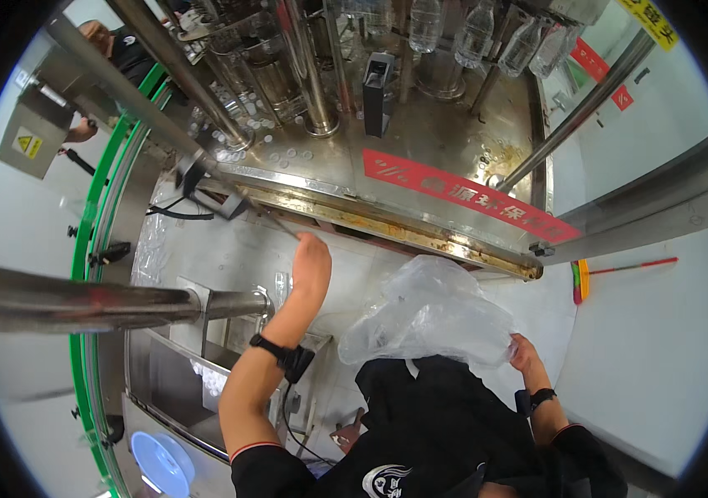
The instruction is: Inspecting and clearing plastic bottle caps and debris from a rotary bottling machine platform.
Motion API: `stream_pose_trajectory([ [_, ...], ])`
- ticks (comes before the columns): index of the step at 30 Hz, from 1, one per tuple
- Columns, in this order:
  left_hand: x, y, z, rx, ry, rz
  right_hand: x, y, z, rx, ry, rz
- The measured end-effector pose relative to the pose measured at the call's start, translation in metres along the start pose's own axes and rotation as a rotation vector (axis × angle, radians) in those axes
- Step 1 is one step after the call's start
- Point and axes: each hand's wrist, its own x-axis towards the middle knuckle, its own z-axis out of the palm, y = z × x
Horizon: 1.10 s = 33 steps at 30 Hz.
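Black cloth of a shirt [445, 432] fills the bottom of the view, a pale emblem on its front. Dark wristbands [291, 358] circle both wrists, and from the left one a thin cable [286, 415] runs down toward the lower edge. Directly in front of the shirt spreads a large, crumpled bag [433, 319] of clear plastic, seen over the pale floor [541, 319]. Its right edge is pinched in the right hand [522, 353], fingers closed on the film. Of the two hands, the left hand [312, 261] is raised higher, to the left of the bag and apart from it, its fingers curled and their tips close to a slim edge; I cannot tell whether they grip it.

At lower left, a light-blue basin [163, 465] shows, and above it a thick steel pipe [80, 300] crosses in from the left. Over on the right, a broom [584, 280] with a red handle lies by the white wall [644, 349].

Beyond the hands stands a steel machine [453, 120] with a stained bed, behind a red strip [466, 195]. Small clear discs [291, 155] lie scattered on the bed, and clear bottles [474, 35] hang in a row at the top. Past a curved green rail [84, 241], at far upper left, is a co-worker [131, 51] in dark clothing.
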Motion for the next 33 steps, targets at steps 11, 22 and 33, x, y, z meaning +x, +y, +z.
stream_pose_trajectory([
  [11, -0.011, -0.037, -0.009, -1.096, 0.168, -0.176, 0.0, 0.019, 0.064, 0.045, -0.086, 0.104],
  [22, 0.125, -0.083, -0.045, -2.008, 0.587, -0.283, 0.01, 0.023, 0.086, -0.245, -0.027, 0.03],
  [33, 0.032, -0.071, -0.025, -1.737, 0.561, 0.094, -0.145, 0.027, 0.156, -1.107, -0.028, -0.465],
])
